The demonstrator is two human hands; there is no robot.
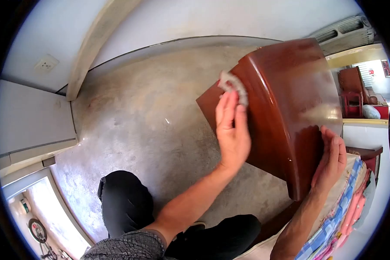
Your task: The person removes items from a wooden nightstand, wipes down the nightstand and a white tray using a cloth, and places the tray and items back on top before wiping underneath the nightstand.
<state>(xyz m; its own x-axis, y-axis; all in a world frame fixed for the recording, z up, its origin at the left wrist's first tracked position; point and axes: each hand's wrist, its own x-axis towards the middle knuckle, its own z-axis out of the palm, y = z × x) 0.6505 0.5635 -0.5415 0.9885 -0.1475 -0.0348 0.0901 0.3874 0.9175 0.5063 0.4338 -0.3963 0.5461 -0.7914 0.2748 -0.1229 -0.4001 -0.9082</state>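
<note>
A glossy reddish-brown wooden panel [297, 82], perhaps the end board of a bed, stands tilted in view with a rounded raised edge. My left hand [234, 134] reaches up to its floor-facing side, fingers closed round a crumpled pale cloth [235, 85] with a reddish patch. The cloth is slightly blurred and lies against the wood near the rounded edge. On the panel's other side, my right hand [331, 160] rests against the shiny surface. Its fingers are extended close together, and it holds nothing visible.
Folded bedding [331, 216] with blue checks and pink lies beside my right forearm. Bare concrete floor [138, 112] stretches left of the panel, under my knees. A wall socket [47, 63] and a pale post [89, 50] are at upper left. A mirror [364, 93] hangs at right.
</note>
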